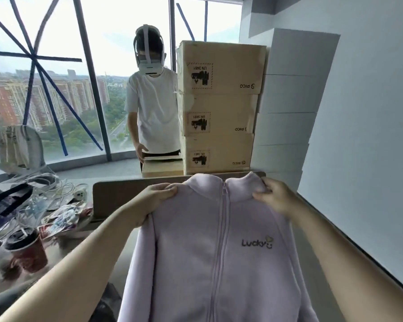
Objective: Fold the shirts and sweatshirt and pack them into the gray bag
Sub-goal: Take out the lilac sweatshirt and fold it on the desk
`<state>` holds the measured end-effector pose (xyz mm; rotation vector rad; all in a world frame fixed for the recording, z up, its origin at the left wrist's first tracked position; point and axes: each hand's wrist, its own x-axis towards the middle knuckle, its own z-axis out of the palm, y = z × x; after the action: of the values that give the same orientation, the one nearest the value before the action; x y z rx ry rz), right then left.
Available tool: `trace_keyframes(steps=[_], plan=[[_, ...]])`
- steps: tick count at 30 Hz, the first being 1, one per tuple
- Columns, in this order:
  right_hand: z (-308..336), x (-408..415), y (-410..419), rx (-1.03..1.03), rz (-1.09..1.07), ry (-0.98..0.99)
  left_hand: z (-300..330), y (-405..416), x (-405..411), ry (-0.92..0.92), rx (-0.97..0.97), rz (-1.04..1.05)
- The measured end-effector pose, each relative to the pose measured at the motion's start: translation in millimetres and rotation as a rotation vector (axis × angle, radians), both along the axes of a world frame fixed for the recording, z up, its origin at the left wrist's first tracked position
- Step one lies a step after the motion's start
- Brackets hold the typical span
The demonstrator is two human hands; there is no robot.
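Note:
A pale lilac zip-up sweatshirt (196, 247) with a "Lucky" logo on its chest hangs upright in front of me, its front facing me and its zip closed. My left hand (155, 197) grips it at the left shoulder, next to the collar. My right hand (273, 196) pinches the right side of the collar. The lower hem runs out of the frame at the bottom. A dark piece of fabric (108, 303) shows under my left forearm; I cannot tell what it is. No other shirts are visible.
A brown divider panel (126, 191) stands behind the sweatshirt. Left of it a desk holds cables, wrappers (61, 217) and a red cup (27, 252). Stacked cardboard boxes (219, 108) and a person in a white t-shirt (154, 108) stand beyond. A white wall (358, 159) is on the right.

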<state>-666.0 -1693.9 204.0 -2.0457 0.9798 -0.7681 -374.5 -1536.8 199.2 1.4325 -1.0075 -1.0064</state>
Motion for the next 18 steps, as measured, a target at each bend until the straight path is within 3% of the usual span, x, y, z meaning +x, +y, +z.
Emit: trace_keyframes(steps=[5, 10, 18], plan=[[-55.6, 12.1, -10.5, 0.069, -0.086, -0.010, -47.7, -13.7, -2.2, -0.060, 0.121, 0.163], [-68.4, 31.2, -9.5, 0.123, -0.318, -0.091, -57.5, -32.7, -26.8, -0.041, 0.037, 0.324], [-36.5, 48.9, 7.6, 0.174, -0.262, -0.231, -40.7, -40.2, -72.1, 0.202, -0.138, 0.109]])
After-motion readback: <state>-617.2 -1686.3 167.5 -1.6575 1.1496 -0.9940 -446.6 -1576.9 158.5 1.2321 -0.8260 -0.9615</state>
